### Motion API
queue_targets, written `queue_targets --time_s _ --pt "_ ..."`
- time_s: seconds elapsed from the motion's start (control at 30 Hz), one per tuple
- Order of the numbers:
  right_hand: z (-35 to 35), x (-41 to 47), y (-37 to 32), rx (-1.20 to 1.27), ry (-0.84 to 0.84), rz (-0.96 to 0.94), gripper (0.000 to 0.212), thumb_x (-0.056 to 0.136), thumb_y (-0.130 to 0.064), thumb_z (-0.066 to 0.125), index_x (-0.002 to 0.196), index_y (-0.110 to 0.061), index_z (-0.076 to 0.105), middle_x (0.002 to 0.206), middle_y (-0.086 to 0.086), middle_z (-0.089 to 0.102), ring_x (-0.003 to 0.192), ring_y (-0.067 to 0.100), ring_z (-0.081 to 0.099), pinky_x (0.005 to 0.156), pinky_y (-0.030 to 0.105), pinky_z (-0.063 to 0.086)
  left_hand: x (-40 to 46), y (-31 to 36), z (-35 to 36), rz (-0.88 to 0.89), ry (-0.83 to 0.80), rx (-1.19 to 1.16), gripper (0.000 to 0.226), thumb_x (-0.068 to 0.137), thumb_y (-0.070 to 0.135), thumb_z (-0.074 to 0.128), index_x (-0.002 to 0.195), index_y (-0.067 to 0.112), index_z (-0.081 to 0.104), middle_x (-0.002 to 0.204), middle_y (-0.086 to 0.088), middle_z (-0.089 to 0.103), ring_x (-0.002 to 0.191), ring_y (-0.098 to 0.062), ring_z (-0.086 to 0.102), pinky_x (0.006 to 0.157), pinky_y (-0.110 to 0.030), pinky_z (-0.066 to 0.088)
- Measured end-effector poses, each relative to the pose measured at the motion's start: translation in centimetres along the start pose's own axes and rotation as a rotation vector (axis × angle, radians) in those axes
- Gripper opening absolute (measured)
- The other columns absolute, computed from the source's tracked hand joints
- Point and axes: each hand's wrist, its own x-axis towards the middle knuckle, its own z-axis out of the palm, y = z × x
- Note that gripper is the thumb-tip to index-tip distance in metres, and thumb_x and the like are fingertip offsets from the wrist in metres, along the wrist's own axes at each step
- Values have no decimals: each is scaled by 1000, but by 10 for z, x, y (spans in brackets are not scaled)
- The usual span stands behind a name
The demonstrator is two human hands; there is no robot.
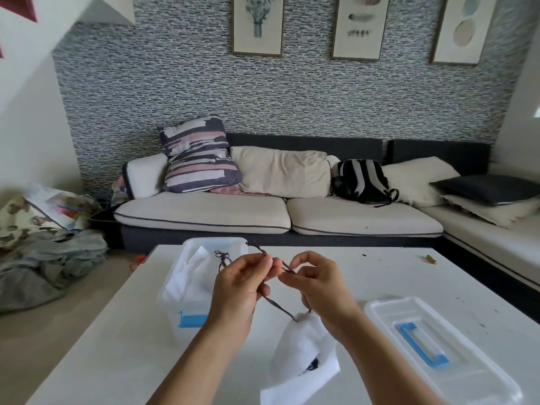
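Both hands are up over the bench (pixel 380 276), just right of the clear box (pixel 175 290). My left hand (pixel 238 287) is curled, thumb and forefinger pinching the dark cord (pixel 274 302) near its upper end. My right hand (pixel 320 285), a little further right of the box, pinches the same cord with thumb and forefinger in a ring, the other fingers loosely bent. The cord runs down between my wrists to the white pouch (pixel 304 355), nearer me than the box and to its right; I can't tell if the pouch rests on the bench. The box is open, white fabric and another tied cord inside. It sits close to the bench's left edge, so there's little room there. Well right of the box lies its lid (pixel 455 372), with bare bench between them.
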Motion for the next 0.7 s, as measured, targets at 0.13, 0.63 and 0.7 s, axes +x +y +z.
queue_targets --time_s 0.13,0.63,0.7 --pt "0 2 2 -112 8 31 10 91 -11 69 100 -14 73 51 3 53 43 12 35 42 21 27 3 -4 -7 90 -61 145 7 88 0 69 93 -4 68 85 -17 76 78 -23 74 68 -25 58" --pt "-1 2 3 121 -138 118 21 102 -10 54 108 2 69 95 16 74 69 19 67 62 26 55 13 -10 -14 42 29 -36 9 91 2 67 98 -2 68 98 -14 76 91 -20 73 76 -22 57" --pt "-1 1 2 34 -120 106 22 102 -10 55 102 8 67 95 22 74 66 23 68 63 30 59 14 -11 -14 19 15 -82 11 92 5 65 101 -2 67 100 -14 76 93 -19 72 76 -21 57"
